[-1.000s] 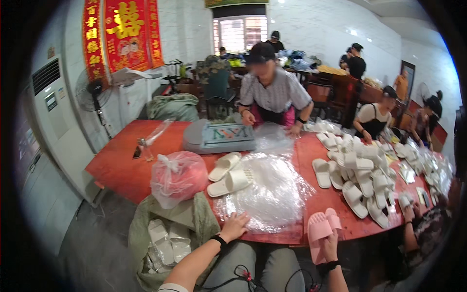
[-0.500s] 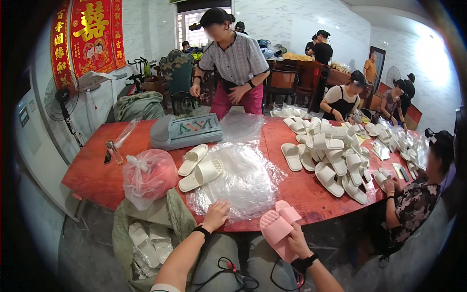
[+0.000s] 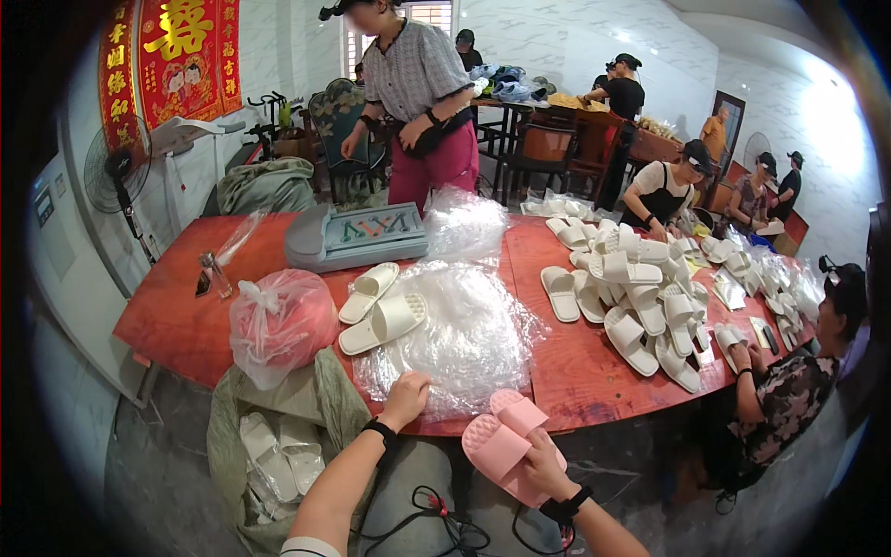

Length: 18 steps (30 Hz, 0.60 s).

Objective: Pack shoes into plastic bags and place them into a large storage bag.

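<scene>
A pair of pink slippers (image 3: 506, 441) sits stacked sole to sole in the right hand (image 3: 546, 467), fingers wrapped around the lower edge, the pair held just off the near edge of the red table (image 3: 575, 371), soles ribbed and facing up. The left hand (image 3: 406, 399) rests with its fingers curled on the pile of clear plastic bags (image 3: 455, 339), which spreads across the table just left of the pink slippers. So the hands are apart, one gripping, one pressing on plastic.

On the far-left part of that bag pile lie two cream slippers (image 3: 379, 308), side by side and angled. Left of them stands a knotted pink plastic bag (image 3: 278, 320), bulging. Below it, off the table edge, an open olive sack (image 3: 278, 436) holds more pale slippers. Behind the bag pile there's a grey flat machine (image 3: 357, 237) with a green patterned top, and a crumpled clear wrap (image 3: 464, 223) beside it.

Right of the bag pile, a big heap of cream slippers (image 3: 640, 288) covers the table. On the wall far left hangs a red banner (image 3: 172, 56) with gold characters and small figures
</scene>
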### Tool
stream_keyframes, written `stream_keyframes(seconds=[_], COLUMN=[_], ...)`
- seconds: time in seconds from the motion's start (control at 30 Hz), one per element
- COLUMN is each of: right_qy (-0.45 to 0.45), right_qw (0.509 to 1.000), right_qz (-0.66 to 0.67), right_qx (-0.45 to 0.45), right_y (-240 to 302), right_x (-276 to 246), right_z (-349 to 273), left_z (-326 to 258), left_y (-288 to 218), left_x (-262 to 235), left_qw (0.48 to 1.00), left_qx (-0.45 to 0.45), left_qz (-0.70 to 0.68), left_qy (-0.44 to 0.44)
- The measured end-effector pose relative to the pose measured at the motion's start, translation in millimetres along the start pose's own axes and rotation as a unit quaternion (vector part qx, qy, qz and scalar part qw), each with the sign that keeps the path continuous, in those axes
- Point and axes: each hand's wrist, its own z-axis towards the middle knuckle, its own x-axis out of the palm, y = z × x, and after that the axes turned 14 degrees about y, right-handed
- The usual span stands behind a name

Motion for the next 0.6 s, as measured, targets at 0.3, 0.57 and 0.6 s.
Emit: stream_keyframes(seconds=[0.3,0.57,0.6], right_qy=[0.027,0.028,0.038], right_qw=[0.999,0.999,0.999], right_qz=[0.003,-0.025,-0.025], right_qx=[-0.028,0.009,0.0], right_y=[16,11,4], right_x=[3,12,16], right_z=[13,20,23], left_z=[9,8,6], left_y=[-22,-37,-31], left_x=[-5,-6,-4], left_qw=[0.999,0.999,0.998], left_qx=[0.012,0.011,0.011], left_qz=[-0.032,-0.005,-0.007], left_qy=[-0.04,-0.044,-0.053])
